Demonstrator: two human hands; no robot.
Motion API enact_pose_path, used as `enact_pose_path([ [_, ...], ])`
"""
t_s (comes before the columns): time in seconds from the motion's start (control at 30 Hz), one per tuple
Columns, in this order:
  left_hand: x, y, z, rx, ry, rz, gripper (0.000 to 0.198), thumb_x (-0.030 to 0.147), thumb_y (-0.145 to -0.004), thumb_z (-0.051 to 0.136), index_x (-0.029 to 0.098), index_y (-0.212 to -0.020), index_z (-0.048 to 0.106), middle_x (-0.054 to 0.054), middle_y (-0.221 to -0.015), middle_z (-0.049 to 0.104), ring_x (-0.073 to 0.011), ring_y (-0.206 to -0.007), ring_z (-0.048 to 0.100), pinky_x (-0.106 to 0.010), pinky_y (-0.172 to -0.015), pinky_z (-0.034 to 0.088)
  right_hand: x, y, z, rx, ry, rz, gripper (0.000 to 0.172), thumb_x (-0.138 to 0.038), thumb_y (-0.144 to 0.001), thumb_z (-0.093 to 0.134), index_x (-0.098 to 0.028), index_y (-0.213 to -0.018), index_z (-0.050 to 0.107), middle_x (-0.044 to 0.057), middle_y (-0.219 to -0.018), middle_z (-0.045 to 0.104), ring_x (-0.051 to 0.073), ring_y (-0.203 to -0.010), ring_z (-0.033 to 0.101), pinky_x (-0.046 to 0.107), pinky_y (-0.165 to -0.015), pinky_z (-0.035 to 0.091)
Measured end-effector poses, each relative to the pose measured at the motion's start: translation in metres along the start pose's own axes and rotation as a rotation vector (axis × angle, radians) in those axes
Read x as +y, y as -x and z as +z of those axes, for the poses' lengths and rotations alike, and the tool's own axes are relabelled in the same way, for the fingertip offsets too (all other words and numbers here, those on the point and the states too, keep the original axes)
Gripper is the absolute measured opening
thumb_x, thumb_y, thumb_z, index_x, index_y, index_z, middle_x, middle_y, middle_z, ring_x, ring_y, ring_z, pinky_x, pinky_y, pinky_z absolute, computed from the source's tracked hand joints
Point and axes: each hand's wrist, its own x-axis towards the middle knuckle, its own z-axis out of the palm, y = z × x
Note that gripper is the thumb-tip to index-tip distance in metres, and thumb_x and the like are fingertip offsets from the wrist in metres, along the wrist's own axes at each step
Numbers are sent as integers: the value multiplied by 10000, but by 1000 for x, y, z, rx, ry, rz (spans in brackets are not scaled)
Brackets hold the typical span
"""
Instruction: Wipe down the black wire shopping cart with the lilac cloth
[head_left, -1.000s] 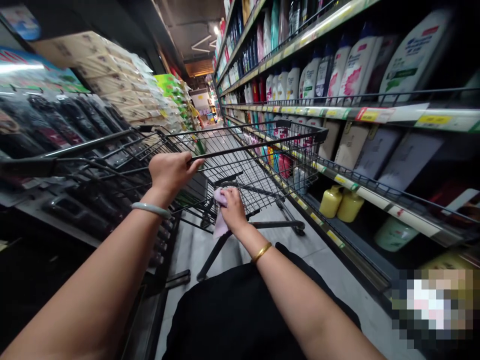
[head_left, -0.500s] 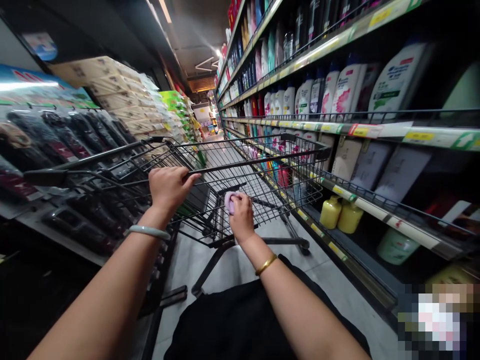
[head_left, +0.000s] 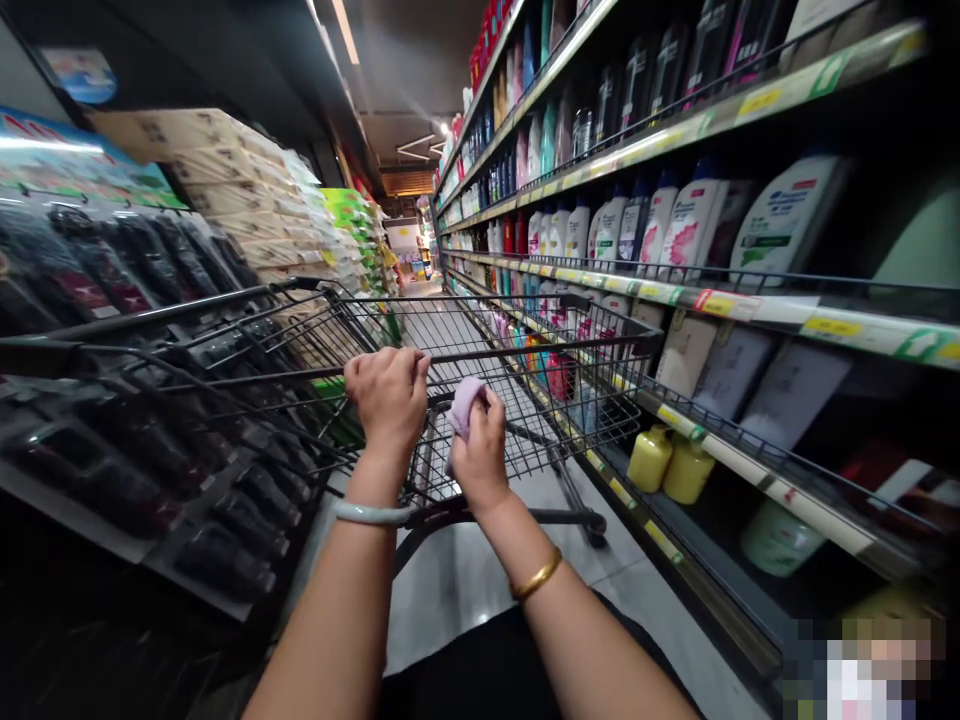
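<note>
A black wire shopping cart [head_left: 517,352] stands in front of me, its basket showing only wire mesh and floor beneath. My left hand [head_left: 386,395], a pale bangle on its wrist, is closed over the cart's near dark rail. Just to its right, my right hand [head_left: 481,450] pinches a folded lilac cloth [head_left: 466,402] between thumb and fingers. That hand, with a gold bracelet on the wrist, is a little below the rail. Whether the cloth touches the cart I cannot tell.
Shelves [head_left: 772,305] of shampoo bottles [head_left: 690,225] line the right side, with yellow pump bottles [head_left: 649,458] low down. Packaged dark goods [head_left: 150,440] hang on the left beside stacked cartons [head_left: 202,180]. The tiled aisle runs ahead. A pixelated patch covers the lower right corner.
My left hand has slid right along the rail, closer to my right hand. The lilac cloth now sticks up higher from my right fingers. The view has tilted slightly.
</note>
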Motion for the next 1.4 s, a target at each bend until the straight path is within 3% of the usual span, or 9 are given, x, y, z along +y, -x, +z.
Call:
enact_pose_path([
  [0.17,-5,8,-1,103,104,55,285,392,-1037,502,258,-945,736,-43,-901,715,-251,-949,553,-433,-1027,317,-9,-46,-28,150,102,-97,584,-89,-879,519,-123,-1463,532,216,-1458,521,296,-1394,512,506,-1211,453],
  [0.43,9,19,-13,219,191,-2,293,332,-1040,494,229,-852,694,-41,-878,712,-236,-929,590,-455,-1154,294,-47,-77,-45,-151,225,-244,508,-152,-885,593,-323,-1356,676,-24,-1504,636,298,-1595,276,637,-1341,93],
  [0.53,12,23,-22,201,205,-11,302,322,-1044,481,228,-859,699,-42,-881,716,-241,-944,600,-470,-1160,295,-50,-72,-50,-172,202,-313,511,-103,-903,538,-285,-1362,670,15,-1493,646,247,-1497,446,564,-1330,218],
  [0.63,15,26,-36,143,212,-13,293,343,-1048,498,237,-878,711,-31,-903,726,-239,-947,604,-472,-1142,305,-44,-69,-56,-64,137,-333,533,-33,-874,497,-242,-1328,683,65,-1372,707,214,-1325,582,485,-1258,378],
  [0.77,20,28,-52,56,185,-25,245,325,-1034,532,250,-893,719,-12,-907,725,-240,-943,597,-465,-1084,334,-44,-65,-59,90,75,-229,576,-50,-845,524,-212,-1386,637,118,-1392,674,257,-1335,569,514,-1201,435],
  [1.0,20,36,-56,103,190,-14,231,284,-1031,536,250,-883,710,-3,-890,722,-233,-941,593,-456,-1058,345,-56,-65,-73,-40,37,-283,612,-47,-826,546,-287,-1381,639,61,-1346,708,238,-1274,618,499,-1186,441],
  [1.17,19,35,-55,124,198,24,248,302,-1036,539,252,-855,701,8,-862,730,-224,-884,584,-443,-976,364,-39,-76,-85,254,-24,-35,638,-76,-858,533,-269,-1465,565,90,-1404,629,252,-1307,613,518,-1181,470],
  [1.23,20,34,-55,130,199,34,241,299,-1032,546,251,-853,700,10,-855,729,-222,-868,579,-437,-949,366,-43,-76,-84,304,34,-36,631,-87,-865,546,-257,-1472,555,103,-1397,629,268,-1310,610,530,-1173,475],
  [1.4,19,36,-55,171,214,51,202,249,-993,555,228,-839,685,-22,-810,693,-237,-874,576,-434,-946,374,-72,-61,-72,-6,22,-369,600,-21,-875,535,-319,-1390,619,41,-1312,717,226,-1240,630,475,-1159,468],
])
